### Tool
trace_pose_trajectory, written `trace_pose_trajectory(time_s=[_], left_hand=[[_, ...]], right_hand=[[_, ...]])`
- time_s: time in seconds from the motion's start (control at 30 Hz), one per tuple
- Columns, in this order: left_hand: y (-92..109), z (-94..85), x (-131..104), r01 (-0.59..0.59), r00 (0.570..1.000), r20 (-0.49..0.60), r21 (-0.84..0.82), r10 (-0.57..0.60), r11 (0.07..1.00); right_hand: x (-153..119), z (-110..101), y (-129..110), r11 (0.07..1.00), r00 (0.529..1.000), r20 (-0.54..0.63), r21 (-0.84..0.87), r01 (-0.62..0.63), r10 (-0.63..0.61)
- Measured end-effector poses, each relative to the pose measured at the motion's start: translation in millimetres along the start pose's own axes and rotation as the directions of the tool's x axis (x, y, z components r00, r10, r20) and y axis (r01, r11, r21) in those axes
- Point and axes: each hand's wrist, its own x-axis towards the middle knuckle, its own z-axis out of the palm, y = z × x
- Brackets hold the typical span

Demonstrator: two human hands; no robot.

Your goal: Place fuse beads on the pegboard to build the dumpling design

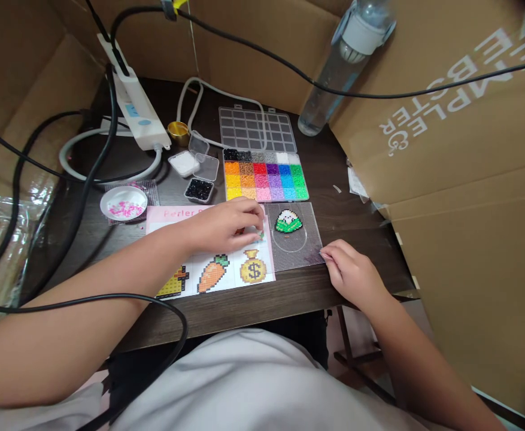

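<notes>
A clear square pegboard (291, 261) lies on the dark table. On its upper part sits a bead figure (288, 222) in white, green and black, shaped like a rice ball. My right hand (354, 272) pinches the board's right edge between thumb and fingers. Over the printed pattern sheet (233, 286), my left hand (237, 224) has its fingers curled at the board's left edge; what they hold, if anything, is hidden. The sheet shows a carrot and a money bag, and my left arm covers part of it.
Behind the pegboard is a sorted bead box (266, 176) with its lid open. Small boxes of white beads (184, 163) and black beads (199, 190) stand left of it, near a dish (123, 203) of pink beads. A power strip (139, 108), cables and a bottle (329, 90) stand behind.
</notes>
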Motion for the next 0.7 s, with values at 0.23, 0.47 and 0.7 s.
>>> trace_pose_trajectory(time_s=[0.23, 0.47, 0.7], left_hand=[[-1, 1.2, -1, -0.023, 1.000, -0.016, -0.003, 0.023, 1.000], [-1, 0.7, -4, -0.028, 1.000, -0.008, -0.034, 0.027, 0.999], [6, -3.4, -8, 0.022, 1.000, -0.012, -0.052, -0.022, 0.998]], right_hand=[[9, -9, -9, 0.939, 0.984, 0.174, -0.330, 0.095, -0.038], [22, -18, -33, 0.843, 0.920, 0.376, -0.526, 0.113, 0.111], [18, -10, -31, 0.868, 0.940, 0.332, -0.485, 0.103, 0.074]])
